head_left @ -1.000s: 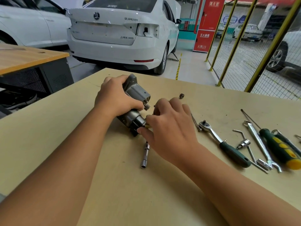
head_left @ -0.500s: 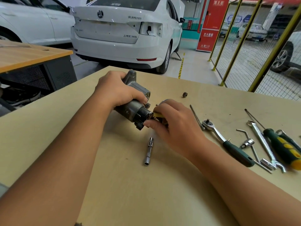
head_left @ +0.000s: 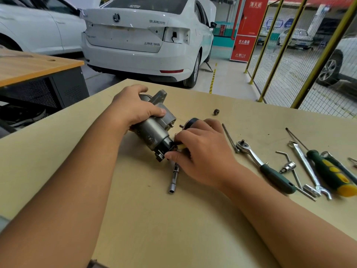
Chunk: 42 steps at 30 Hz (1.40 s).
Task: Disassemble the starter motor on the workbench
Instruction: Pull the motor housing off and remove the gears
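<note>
Bare surface (head_left: 173,229) is seen across the bottom of the frame. At the right the way is blocked by tools: a ratchet (head_left: 258,161), a wrench (head_left: 307,167), a screwdriver (head_left: 332,173). A socket bar (head_left: 173,178) lies in the middle.

The workbench (head_left: 135,219) has a flat, pale yellow top. The starter motor (head_left: 154,130) sits on it, tilted. A small dark gear (head_left: 216,112) lies by itself near the far edge. A shiny socket extension (head_left: 173,178) lies in front of the motor. To the right lie a ratchet with a dark green handle (head_left: 264,165), a thin metal rod (head_left: 229,138), a bent hex key (head_left: 287,161), a silver wrench (head_left: 309,169) and a green and yellow screwdriver (head_left: 332,175).
</note>
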Each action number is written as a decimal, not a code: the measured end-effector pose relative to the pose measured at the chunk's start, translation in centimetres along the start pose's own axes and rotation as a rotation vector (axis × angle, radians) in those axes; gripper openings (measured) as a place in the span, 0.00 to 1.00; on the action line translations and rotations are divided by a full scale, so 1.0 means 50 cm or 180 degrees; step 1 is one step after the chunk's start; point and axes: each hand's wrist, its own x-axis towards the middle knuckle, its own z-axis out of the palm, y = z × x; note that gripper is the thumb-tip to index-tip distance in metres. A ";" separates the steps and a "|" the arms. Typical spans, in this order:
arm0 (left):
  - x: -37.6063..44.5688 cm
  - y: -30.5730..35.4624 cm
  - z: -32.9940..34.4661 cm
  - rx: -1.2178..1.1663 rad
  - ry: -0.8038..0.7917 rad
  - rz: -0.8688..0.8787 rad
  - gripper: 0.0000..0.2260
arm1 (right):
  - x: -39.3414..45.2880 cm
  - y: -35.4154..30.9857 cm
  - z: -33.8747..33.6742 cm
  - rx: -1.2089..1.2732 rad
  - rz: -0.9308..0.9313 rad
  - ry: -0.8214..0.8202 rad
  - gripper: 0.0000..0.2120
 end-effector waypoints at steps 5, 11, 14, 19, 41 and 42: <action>0.003 -0.002 0.001 -0.0303 0.0066 -0.0366 0.31 | 0.001 -0.016 -0.002 -0.0142 0.0164 -0.0155 0.19; -0.032 -0.021 0.013 -0.1404 0.0373 -0.0761 0.22 | 0.003 -0.027 0.009 -0.0240 0.0359 -0.0100 0.15; -0.081 -0.037 0.047 -0.1873 0.0450 -0.0822 0.23 | 0.005 -0.029 0.014 -0.0331 0.0384 -0.0164 0.15; -0.124 -0.037 0.102 -0.1725 0.0409 -0.0671 0.35 | 0.004 -0.028 0.011 -0.0372 0.0457 -0.0210 0.14; -0.121 -0.038 0.094 -0.2874 0.0396 0.0423 0.28 | 0.014 -0.013 -0.004 0.0853 0.0687 0.0275 0.16; -0.122 -0.038 0.092 -0.2819 0.0425 0.0523 0.29 | 0.014 -0.013 -0.005 0.0889 0.0711 0.0293 0.16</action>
